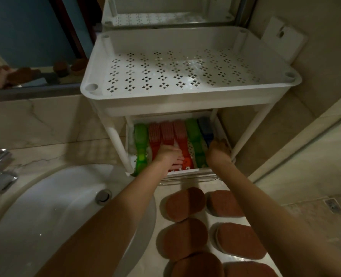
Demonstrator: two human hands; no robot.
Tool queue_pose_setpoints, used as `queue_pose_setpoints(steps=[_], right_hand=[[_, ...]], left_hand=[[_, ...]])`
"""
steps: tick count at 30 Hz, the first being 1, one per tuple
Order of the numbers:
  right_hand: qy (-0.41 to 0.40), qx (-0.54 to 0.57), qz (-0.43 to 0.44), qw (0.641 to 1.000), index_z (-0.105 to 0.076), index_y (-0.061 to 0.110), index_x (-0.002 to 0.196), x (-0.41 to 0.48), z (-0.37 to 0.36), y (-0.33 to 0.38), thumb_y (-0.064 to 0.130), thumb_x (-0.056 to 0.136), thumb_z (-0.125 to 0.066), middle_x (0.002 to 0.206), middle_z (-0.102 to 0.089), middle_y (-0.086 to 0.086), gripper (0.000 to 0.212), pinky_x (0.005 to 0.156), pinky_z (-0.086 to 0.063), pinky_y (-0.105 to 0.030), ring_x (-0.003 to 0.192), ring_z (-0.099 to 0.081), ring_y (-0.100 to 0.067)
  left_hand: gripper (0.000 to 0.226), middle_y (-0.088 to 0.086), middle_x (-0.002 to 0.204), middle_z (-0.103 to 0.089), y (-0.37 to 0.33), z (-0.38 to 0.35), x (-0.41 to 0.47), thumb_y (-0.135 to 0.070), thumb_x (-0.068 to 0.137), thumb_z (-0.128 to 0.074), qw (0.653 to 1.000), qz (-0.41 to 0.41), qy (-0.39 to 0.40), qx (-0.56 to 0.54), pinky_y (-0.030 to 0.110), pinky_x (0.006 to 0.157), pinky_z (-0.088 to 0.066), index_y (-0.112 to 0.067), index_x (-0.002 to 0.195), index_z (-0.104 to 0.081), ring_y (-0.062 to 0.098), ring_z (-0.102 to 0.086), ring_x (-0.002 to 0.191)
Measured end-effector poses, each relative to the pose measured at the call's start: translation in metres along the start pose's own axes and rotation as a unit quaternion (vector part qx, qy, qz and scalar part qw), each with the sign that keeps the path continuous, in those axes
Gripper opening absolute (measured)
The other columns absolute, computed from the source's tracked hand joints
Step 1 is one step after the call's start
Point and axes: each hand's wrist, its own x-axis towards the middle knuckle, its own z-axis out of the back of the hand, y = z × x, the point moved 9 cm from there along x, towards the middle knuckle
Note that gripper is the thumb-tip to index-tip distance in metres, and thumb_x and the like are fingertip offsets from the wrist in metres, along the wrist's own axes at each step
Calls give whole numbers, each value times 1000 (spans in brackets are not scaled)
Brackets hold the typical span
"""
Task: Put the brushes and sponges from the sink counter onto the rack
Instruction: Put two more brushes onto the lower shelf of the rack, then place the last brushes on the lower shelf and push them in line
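Head camera, looking down over a bathroom counter: a white plastic rack [189, 100] stands on the marble counter [45, 124] just right of a white sink basin [45, 206]. The rack's perforated top shelf [175, 72] is bare. On the lower shelf [182, 171], scrub brushes lie side by side, handles toward the camera: a green brush [141, 140] at the left, red brushes [166, 130] in the middle, a second green brush [195, 136], and a blue brush [205, 128] at the right. The left hand [170, 156] reaches in palm down over the red brushes, fingers curled around one handle. The right hand [218, 150] rests at the shelf's right end by the blue brush; whether it grips the brush or only touches the shelf edge cannot be told. The brush step looks nearly finished, with both hands seemingly setting or straightening the row. Six brown oval sponges [185, 203] lie in two columns on the counter in front of the rack, well apart from the shelves. The next move likely calls for pulling both hands out and picking up sponges; the open top shelf offers room. The rack's front legs and the low clearance under the top shelf narrow access to the lower tier. A chrome tap [0, 168] sits at far left, and a mirror [35, 37] lies behind.
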Motion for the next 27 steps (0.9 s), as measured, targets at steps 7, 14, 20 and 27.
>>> queue_pose_setpoints(steps=[7, 14, 20, 27], right_hand=[[-138, 156, 100, 973, -50, -1, 122, -61, 34, 28, 9, 92, -50, 127, -48, -22, 32, 87, -47, -44, 109, -54, -40], [-87, 364, 231, 898, -61, 0, 108, -177, 15, 124, 1, 84, -53, 101, -65, -19, 25, 82, -46, -38, 91, -62, -34], [63, 379, 289, 877, -53, 8, 123, -265, -36, 228, 5, 89, -51, 96, -63, -8, 34, 75, -43, -25, 79, -55, -16], [168, 318, 324, 875, -47, 10, 126, -336, -96, 349, 9, 89, -50, 97, -61, -8, 37, 83, -49, -37, 98, -62, -29]], left_hand=[[26, 19, 100, -65, -4, 26, -51, -3, 96, -45, 996, -65, -47, -32, 18, 61, -52, 5, 118, -56, 24, -63, 82], [15, 7, 78, -61, 75, 132, -158, 3, 91, -50, 971, -71, -191, -122, 9, 51, -46, -10, 95, -56, 11, -56, 62], [26, 18, 102, -64, 150, 236, -228, 0, 92, -50, 938, -35, -296, -178, 18, 68, -48, 3, 117, -57, 14, -60, 69], [32, 22, 106, -60, 211, 360, -258, 1, 95, -45, 923, -30, -327, -201, 20, 68, -46, 10, 126, -50, 14, -55, 73]])
